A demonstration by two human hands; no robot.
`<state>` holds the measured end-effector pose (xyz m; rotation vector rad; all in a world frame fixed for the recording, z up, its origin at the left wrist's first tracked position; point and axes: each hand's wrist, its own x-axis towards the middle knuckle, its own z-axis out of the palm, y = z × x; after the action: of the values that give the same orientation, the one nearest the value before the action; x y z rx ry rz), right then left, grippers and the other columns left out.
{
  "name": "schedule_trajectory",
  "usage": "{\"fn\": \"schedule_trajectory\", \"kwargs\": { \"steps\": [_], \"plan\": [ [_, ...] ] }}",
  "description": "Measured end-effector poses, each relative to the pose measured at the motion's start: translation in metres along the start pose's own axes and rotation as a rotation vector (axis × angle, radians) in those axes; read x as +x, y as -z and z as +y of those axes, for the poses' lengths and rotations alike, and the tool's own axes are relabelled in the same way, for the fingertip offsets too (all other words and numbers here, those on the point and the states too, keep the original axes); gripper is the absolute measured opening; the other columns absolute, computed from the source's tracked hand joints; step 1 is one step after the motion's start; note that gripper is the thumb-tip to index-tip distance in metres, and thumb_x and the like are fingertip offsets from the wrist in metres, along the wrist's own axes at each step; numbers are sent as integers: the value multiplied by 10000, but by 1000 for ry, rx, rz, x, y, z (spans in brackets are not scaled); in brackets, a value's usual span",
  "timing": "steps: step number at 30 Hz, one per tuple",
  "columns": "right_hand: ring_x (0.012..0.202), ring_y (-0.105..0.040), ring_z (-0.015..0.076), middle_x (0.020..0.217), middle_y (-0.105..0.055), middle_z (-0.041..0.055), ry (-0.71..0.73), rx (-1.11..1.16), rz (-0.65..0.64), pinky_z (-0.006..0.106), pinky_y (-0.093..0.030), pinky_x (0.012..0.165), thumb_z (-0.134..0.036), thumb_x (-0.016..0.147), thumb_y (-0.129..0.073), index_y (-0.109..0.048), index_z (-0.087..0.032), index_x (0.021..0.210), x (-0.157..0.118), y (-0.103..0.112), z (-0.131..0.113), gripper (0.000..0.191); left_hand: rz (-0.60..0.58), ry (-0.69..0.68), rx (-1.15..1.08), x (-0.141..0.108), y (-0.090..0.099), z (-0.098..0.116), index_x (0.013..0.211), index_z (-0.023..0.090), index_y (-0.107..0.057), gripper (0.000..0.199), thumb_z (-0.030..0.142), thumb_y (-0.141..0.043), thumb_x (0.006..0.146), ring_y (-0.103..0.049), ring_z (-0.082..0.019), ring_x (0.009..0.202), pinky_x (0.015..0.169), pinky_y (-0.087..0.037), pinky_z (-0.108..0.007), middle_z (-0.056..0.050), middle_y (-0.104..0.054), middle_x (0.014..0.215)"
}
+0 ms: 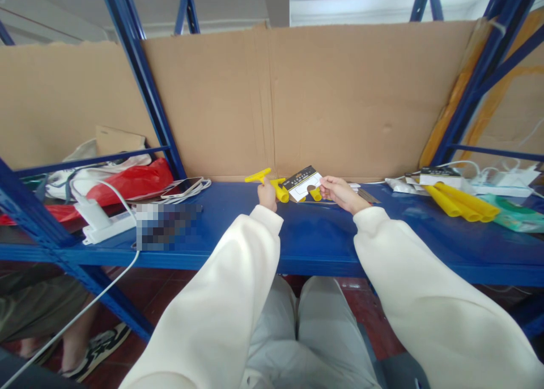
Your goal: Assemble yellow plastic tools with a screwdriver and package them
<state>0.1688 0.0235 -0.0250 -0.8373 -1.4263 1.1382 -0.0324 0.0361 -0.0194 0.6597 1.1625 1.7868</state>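
My left hand [267, 195] is closed around a yellow T-shaped tool [257, 176], its crossbar sticking up above the fingers. Just right of that hand lies a yellow tubular piece [281, 193]; whether the hand touches it I cannot tell. Pinched in my right hand [340, 193] is a black-and-white printed card [302, 184], tilted, with a rounded notch in its lower edge. Another yellow piece [315, 194] shows at that notch, close to the right fingertips. What lies behind the card is hidden.
Both hands are over a blue shelf [314, 230] backed by cardboard [340, 105]. Yellow tubes [461, 202] and a green packet [521, 213] lie on the right. At left are a white power strip [113, 227], a phone [182, 187] and a red bag [136, 182]. Another person's shoe [97, 352] shows below.
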Motion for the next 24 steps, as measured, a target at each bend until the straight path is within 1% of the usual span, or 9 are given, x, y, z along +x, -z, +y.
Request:
{"fn": "schedule_trajectory", "kwargs": {
  "steps": [3,5,7,11,14,16,18,21,24],
  "plan": [
    [537,-454,90,552,-495,-50,10,0,-64,246,-383,529,-590,572,-882,-525,-200,618,0,0,1,531,32,60,-50,-1,1,3,899,165,-566,175,257,-471,1014,-440,-84,345,397,-331,-181,67,-463,484],
    [545,-453,92,560,-501,-44,19,-4,-78,253,-385,537,-581,574,-884,-541,-198,619,-1,0,1,516,-8,106,-64,-1,1,3,951,160,-575,142,245,-478,1009,-449,-82,343,396,-323,-179,61,-502,505],
    [554,-460,91,575,-524,-36,26,-12,-78,257,-390,547,-573,558,-893,-558,-194,623,-1,1,2,510,-99,143,-77,-2,1,1,978,156,-588,119,228,-494,995,-494,-89,372,419,-352,-185,45,-560,545],
    [564,-489,98,589,-565,-23,26,-37,-71,268,-420,576,-574,546,-898,-576,-190,630,-1,2,3,508,-352,191,-115,-1,-1,-7,932,169,-625,77,228,-578,946,-590,-124,469,486,-434,-216,4,-637,606],
    [573,-516,104,602,-599,-11,26,-53,-77,275,-445,603,-575,561,-892,-578,-190,634,-1,3,3,502,-464,208,-134,2,-1,-11,959,172,-648,104,261,-610,921,-663,-158,581,566,-503,-250,-33,-701,686],
    [580,-538,106,612,-621,-4,30,-55,-75,275,-455,615,-583,556,-892,-571,-191,627,-1,3,3,512,-502,219,-125,5,0,-12,1015,168,-658,180,307,-632,903,-694,-182,645,637,-542,-288,-49,-728,744],
    [584,-558,109,609,-633,0,35,-60,-72,274,-461,621,-594,562,-885,-567,-192,621,-1,3,2,516,-534,239,-105,8,0,-12,1041,163,-664,239,348,-642,891,-708,-206,674,667,-561,-325,-64,-740,773],
    [593,-588,114,601,-649,6,33,-73,-77,273,-473,635,-596,587,-874,-578,-191,625,-3,1,1,503,-555,264,-68,10,0,-13,1002,174,-674,252,395,-640,885,-708,-219,655,629,-566,-333,-70,-739,760],
    [607,-619,119,608,-678,14,9,-76,-75,268,-489,651,-572,590,-883,-590,-190,625,-5,-2,-1,483,-525,231,-76,11,0,-14,987,193,-669,291,446,-690,844,-717,-228,656,592,-560,-316,-60,-730,728]
  ]
}}
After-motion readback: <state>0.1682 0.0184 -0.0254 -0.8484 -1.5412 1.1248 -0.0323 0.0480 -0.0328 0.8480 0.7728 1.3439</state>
